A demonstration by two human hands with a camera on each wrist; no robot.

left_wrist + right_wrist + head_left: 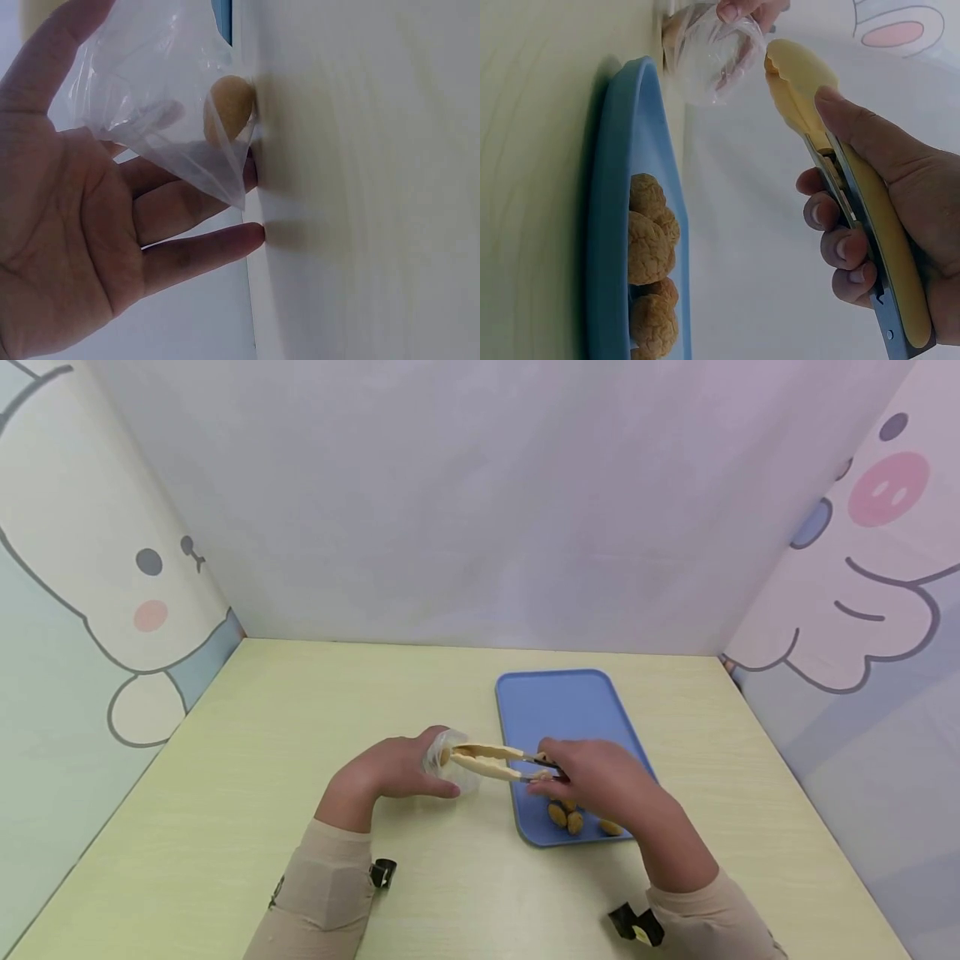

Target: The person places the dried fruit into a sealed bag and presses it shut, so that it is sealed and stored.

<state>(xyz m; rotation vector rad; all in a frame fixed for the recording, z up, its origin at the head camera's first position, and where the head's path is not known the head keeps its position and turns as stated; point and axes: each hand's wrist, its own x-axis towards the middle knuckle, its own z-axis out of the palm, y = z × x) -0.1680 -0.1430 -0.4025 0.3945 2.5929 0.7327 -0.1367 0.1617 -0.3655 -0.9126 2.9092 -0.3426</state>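
Observation:
My left hand (401, 768) holds a clear plastic bag (165, 90) at its mouth, thumb on one side and fingers on the other. Inside the bag's lower corner lies a round brown puff (229, 111), seen in the left wrist view. In my right hand (600, 781) is a pair of tongs (802, 86) with cream-coloured heads, gripped round the handles. The tong tips reach the bag's mouth in the head view; whether they hold anything is unclear. Several wrinkled brown puffs (649, 247) rest on a blue tray (558, 706) below my right hand.
The tray lies on a pale wood-grain table (360, 693), right of the bag. A plain pale curtain (480, 527) stands behind the table, and cartoon-printed panels (150, 610) rise at both sides.

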